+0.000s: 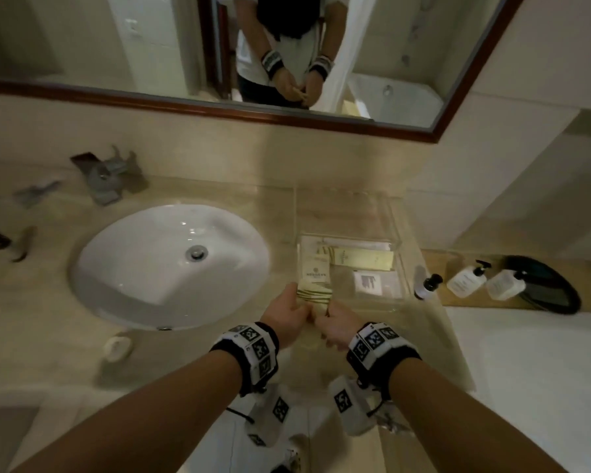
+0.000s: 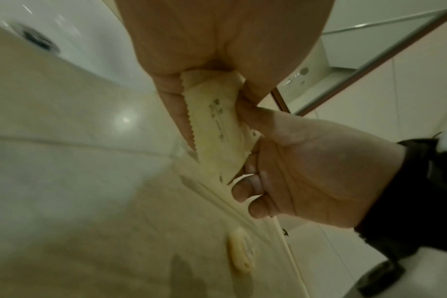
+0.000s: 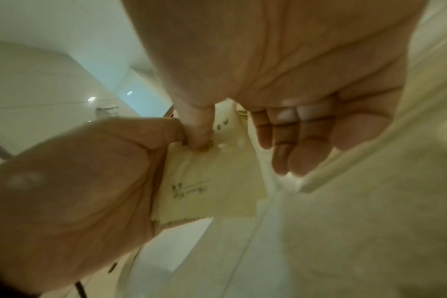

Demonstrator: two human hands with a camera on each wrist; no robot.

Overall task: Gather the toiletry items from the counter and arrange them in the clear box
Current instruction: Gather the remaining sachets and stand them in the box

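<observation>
A thin stack of cream sachets with dark printed edges hangs just over the near left corner of the clear box. My left hand pinches its left side and my right hand pinches its right side. In the left wrist view the sachet sits between the left thumb and fingers, with its serrated edge showing. The right wrist view shows the right thumb pressing on the sachet. Inside the box lie a cream logo packet, a long yellow carton and a white sachet.
The white sink lies left of the box, with the faucet behind it. A small dark-capped bottle stands right of the box, near two pump bottles on a wooden tray. A small white round item sits by the counter's front edge.
</observation>
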